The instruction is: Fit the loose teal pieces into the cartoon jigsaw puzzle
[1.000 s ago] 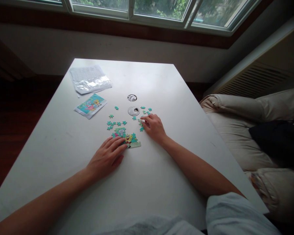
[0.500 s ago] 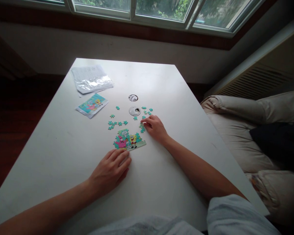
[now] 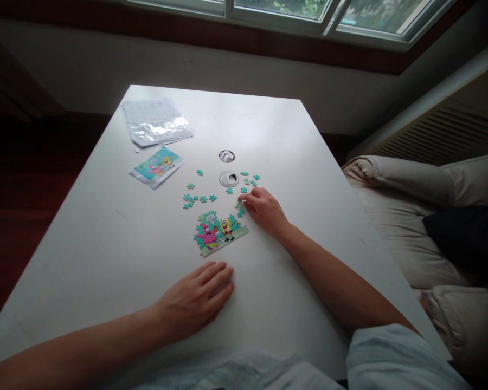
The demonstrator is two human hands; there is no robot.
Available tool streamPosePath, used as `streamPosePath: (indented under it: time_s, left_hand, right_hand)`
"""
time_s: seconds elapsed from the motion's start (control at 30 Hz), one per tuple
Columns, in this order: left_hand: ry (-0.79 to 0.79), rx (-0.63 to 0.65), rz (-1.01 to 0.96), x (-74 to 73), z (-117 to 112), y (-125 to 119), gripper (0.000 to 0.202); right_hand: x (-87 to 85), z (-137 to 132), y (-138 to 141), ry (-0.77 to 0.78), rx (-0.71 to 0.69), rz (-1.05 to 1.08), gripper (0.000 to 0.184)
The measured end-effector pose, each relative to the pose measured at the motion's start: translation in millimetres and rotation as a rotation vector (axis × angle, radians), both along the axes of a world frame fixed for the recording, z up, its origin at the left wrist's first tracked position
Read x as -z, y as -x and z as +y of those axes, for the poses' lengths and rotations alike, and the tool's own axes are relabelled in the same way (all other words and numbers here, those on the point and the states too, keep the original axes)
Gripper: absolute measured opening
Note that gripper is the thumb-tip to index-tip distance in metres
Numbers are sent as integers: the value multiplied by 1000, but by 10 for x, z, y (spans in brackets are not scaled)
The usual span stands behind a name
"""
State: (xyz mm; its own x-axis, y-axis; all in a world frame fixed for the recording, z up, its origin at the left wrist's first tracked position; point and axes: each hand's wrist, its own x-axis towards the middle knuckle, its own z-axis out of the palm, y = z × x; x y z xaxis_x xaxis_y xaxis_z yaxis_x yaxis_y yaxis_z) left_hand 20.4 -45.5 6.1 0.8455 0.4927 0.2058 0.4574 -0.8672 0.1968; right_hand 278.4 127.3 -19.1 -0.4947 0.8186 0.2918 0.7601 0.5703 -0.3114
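A partly assembled jigsaw puzzle (image 3: 215, 233) with cartoon figures lies on the white table, its upper edge uneven. My left hand (image 3: 199, 295) rests palm down just below it, fingers stretched out, holding nothing and apart from the puzzle. Up and to the right, my right hand (image 3: 265, 210) has its fingertips bent together at a small green puzzle piece (image 3: 239, 205); the fingers partly hide the grip. Close under those fingertips sits another loose piece (image 3: 241, 213). More green pieces (image 3: 203, 199) are scattered left of the right hand, and several others (image 3: 244, 174) lie beyond it.
Two round table inserts (image 3: 228, 179) lie behind the puzzle. At left are a picture card in the same cartoon style (image 3: 158, 167) and clear plastic packaging over papers (image 3: 158, 123). A beige sofa (image 3: 390, 216) borders the white table (image 3: 106, 244) on the right.
My left hand has drawn back from the puzzle's lower edge, uncovering its bottom left corner. The right hand stays by the same loose pieces. The camera view has shifted slightly.
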Motion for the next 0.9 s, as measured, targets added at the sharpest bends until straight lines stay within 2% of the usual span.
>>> streamPosePath:
  time_s: [0.17, 0.33, 0.47, 0.73, 0.9]
  left_hand:
    - [16, -15, 13, 44, 27, 21, 34]
    - [31, -92, 6, 32, 101, 65, 32]
    - [39, -143, -14, 30, 147, 88, 31]
    - [3, -157, -44, 23, 187, 109, 27]
    - [6, -155, -68, 14, 210, 105, 27]
  right_hand:
    - [-9, -9, 7, 13, 24, 19, 22]
    - [10, 0, -5, 45, 26, 87, 16]
    - [15, 11, -26, 80, -4, 132, 22]
    - [-77, 31, -79, 204, -93, 179, 31]
    - [-94, 42, -49, 205, -71, 154, 26]
